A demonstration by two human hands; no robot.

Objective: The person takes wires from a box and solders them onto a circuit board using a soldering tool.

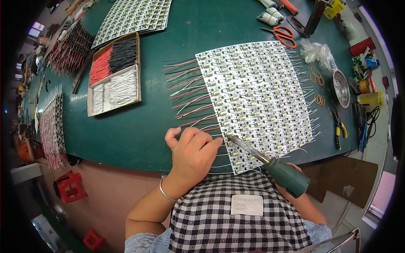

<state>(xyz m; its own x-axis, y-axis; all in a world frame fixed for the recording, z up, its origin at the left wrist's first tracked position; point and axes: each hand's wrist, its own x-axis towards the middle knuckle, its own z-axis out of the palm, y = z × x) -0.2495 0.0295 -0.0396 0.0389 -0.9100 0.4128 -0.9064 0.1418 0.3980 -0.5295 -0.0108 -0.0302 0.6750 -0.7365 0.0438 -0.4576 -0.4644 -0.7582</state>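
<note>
A white panel of small circuit boards (258, 90) lies on the green table in front of me. Red, black and white wires (192, 99) stick out along its left edge. My left hand (192, 152) is closed at that edge, thumb and forefinger pinching a thin wire (222, 138) against the board. In my right hand (285, 193) is a soldering iron (287, 175) with a dark green handle. Its metal tip touches down or hovers right beside the pinched wire; I cannot tell which. The iron's handle hides much of my right hand.
At left, a divided box (139, 101) holds red, black and white wires. More board panels (133, 19) lie behind it, with wired bundles (52, 130) at far left. On the right are scissors (285, 37), a metal dish (341, 88), rubber bands (319, 100) and pliers (338, 128).
</note>
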